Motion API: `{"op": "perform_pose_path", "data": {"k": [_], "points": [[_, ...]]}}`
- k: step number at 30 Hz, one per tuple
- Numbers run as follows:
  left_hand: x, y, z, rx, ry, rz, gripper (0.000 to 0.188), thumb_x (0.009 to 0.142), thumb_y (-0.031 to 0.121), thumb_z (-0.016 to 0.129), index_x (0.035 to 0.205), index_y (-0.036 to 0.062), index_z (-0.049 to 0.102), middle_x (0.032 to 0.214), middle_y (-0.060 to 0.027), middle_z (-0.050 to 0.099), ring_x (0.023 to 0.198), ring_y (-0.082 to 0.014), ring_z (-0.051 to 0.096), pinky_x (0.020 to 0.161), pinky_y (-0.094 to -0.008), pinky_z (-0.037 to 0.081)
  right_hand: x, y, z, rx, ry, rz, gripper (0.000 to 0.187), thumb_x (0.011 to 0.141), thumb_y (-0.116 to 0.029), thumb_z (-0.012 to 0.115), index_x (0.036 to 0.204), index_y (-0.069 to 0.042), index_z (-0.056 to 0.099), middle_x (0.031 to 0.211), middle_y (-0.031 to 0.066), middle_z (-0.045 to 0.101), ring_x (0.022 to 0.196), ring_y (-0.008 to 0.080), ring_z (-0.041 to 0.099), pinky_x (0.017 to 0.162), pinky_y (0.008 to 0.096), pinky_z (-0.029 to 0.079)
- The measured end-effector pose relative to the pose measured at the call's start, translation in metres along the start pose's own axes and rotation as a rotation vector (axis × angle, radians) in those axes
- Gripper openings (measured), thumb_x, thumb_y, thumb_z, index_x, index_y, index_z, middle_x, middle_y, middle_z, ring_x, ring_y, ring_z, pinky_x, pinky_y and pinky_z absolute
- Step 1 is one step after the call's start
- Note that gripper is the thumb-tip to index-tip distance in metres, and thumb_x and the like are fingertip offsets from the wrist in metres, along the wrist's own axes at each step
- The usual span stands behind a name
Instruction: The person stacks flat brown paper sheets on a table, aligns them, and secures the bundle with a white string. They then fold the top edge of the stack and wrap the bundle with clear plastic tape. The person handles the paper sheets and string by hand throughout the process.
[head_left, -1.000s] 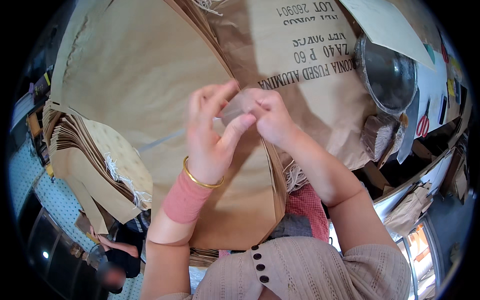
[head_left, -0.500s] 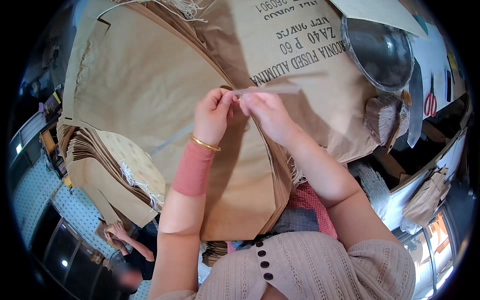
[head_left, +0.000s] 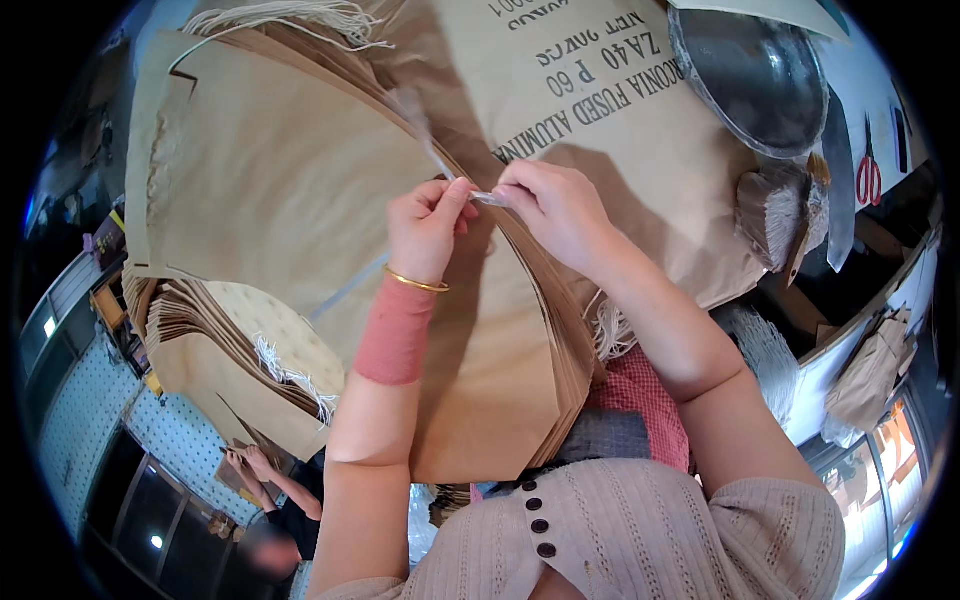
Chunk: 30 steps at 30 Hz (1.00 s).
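My left hand [head_left: 425,232] and my right hand [head_left: 562,212] meet over a stack of brown paper sacks [head_left: 270,170], fingertips pinched. Between them a thin translucent plastic strip [head_left: 487,199] is pulled across a short gap. Its loose, blurred end [head_left: 432,150] sticks up past my left fingers, toward the far left. Both hands hover above the stack's right edge, and their shadows fall on the paper. Another pale translucent strip [head_left: 350,287] lies on the top sack, beside my left wrist.
A large printed paper sack [head_left: 680,200] lies to the right, with a dark round bowl [head_left: 755,85] on its far side. Beyond are red-handled scissors [head_left: 870,178]. White strings [head_left: 325,15] hang at the stack's far edge. At lower left, another person's hands [head_left: 255,462] hold brown paper.
The strip's free end has swung from pointing right to pointing up and left. My right hand has turned its fingers downward and moved slightly right, widening the gap.
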<state>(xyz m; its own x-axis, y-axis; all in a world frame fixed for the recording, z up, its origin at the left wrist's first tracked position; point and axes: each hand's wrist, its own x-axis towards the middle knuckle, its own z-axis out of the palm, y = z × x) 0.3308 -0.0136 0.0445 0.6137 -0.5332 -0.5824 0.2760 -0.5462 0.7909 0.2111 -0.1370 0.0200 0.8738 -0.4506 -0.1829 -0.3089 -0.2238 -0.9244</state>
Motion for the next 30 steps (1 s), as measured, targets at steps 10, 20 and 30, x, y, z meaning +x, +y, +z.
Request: {"op": "perform_pose_path", "data": {"k": [10,20,30], "points": [[0.006,0.007,-0.012,-0.184,-0.079,-0.086,0.006,0.073,-0.005,0.068,0.078,-0.0017,0.066,0.076,-0.0054,0.065,0.065,-0.0087,0.055,0.059,-0.0209,0.045,-0.024,-0.006,-0.003,0.293,-0.078,0.092,0.004,0.080,-0.004,0.063,0.081,-0.001,0.063,0.068,0.0080,0.058,0.058,0.0151,0.055,0.055,0.0273,0.043],[0.004,-0.002,0.002,0.581,0.111,0.533,0.013,0.064,-0.006,0.064,0.074,0.0020,0.062,0.066,-0.0058,0.058,0.058,-0.0172,0.057,0.052,-0.0282,0.045,-0.021,-0.002,0.000,0.085,-0.114,-0.114,0.004,0.076,-0.007,0.062,0.076,-0.003,0.061,0.069,0.0128,0.057,0.065,0.0308,0.058,0.058,0.0385,0.046],[0.002,-0.013,0.009,1.062,0.291,0.829,0.013,0.074,-0.004,0.061,0.083,0.0049,0.059,0.073,-0.0097,0.060,0.059,-0.0281,0.058,0.054,-0.0333,0.048,0.012,0.017,-0.001,0.159,-0.086,-0.179,0.015,0.080,-0.005,0.060,0.094,-0.004,0.064,0.088,0.0106,0.061,0.077,0.0279,0.060,0.068,0.0344,0.049]]}}
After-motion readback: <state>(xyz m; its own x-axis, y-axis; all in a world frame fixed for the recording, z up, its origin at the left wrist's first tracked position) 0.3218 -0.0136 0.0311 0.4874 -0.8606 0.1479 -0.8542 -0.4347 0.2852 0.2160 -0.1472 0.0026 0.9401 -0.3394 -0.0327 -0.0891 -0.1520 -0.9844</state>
